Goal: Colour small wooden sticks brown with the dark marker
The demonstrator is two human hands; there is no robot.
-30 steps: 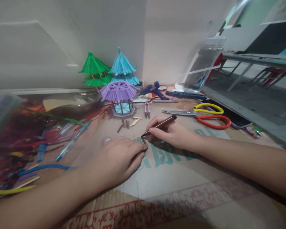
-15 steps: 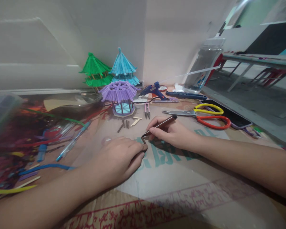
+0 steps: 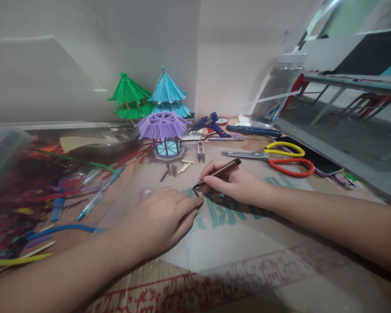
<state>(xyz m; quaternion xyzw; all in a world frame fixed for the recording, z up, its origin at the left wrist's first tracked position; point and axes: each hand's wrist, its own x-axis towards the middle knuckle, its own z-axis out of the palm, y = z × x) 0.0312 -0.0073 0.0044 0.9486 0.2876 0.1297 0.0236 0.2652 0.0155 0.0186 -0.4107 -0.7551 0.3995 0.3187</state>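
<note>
A dark brown marker pen (image 3: 222, 171) is gripped in my right hand (image 3: 226, 179), its tip low and to the left. That tip touches a short stick piece (image 3: 196, 191), coloured brown, which the fingertips of my left hand (image 3: 169, 211) hold at its near end. Just beyond the hands lie several brown stick pieces (image 3: 173, 170) and a few pale, uncoloured ones (image 3: 185, 166). Behind them stands a small pavilion model (image 3: 164, 134) with a purple fuzzy roof and brown posts on a light blue base.
Green (image 3: 130, 95) and blue (image 3: 169, 91) pavilion models stand by the wall. At right are a glue gun (image 3: 211, 124), pink snips (image 3: 200, 151), scissors (image 3: 280, 158), a phone (image 3: 316, 158) and a clear jar (image 3: 276, 91). Pipe cleaners and a blue pen (image 3: 99, 193) litter the left side.
My right hand and the marker pen have shifted very slightly. The stick piece lies further under my left fingertips, with less of it showing.
</note>
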